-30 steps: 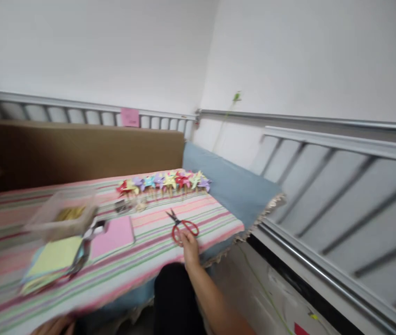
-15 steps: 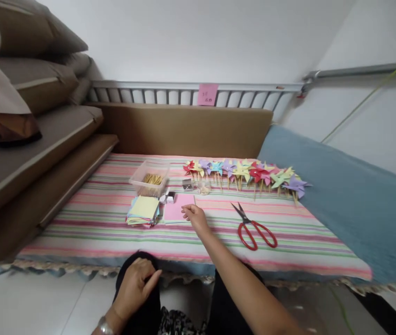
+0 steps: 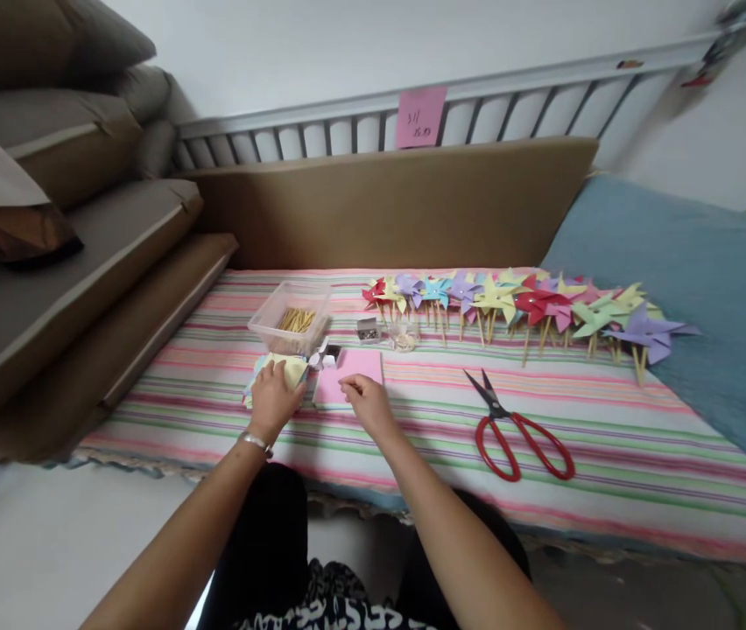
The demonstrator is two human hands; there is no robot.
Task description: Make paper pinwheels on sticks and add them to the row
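My left hand [image 3: 272, 402] had reached the paper stack [image 3: 295, 371].
Half-open; right hand [image 3: 366, 401] loosely curled; I couldn't tell holds. Paper handling seemed underway.

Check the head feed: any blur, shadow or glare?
Head view: the scissors read clearly; the rail joint at upper right looks smeared; the brown board darkens toward its left end; no glare hides the left hand or right hand.

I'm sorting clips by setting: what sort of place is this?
Probably a bedroom or dormitory: a slatted rail, like a bed's, stands beyond a striped cloth spread over a blue cover, with cushion-like blocks stacked at left.
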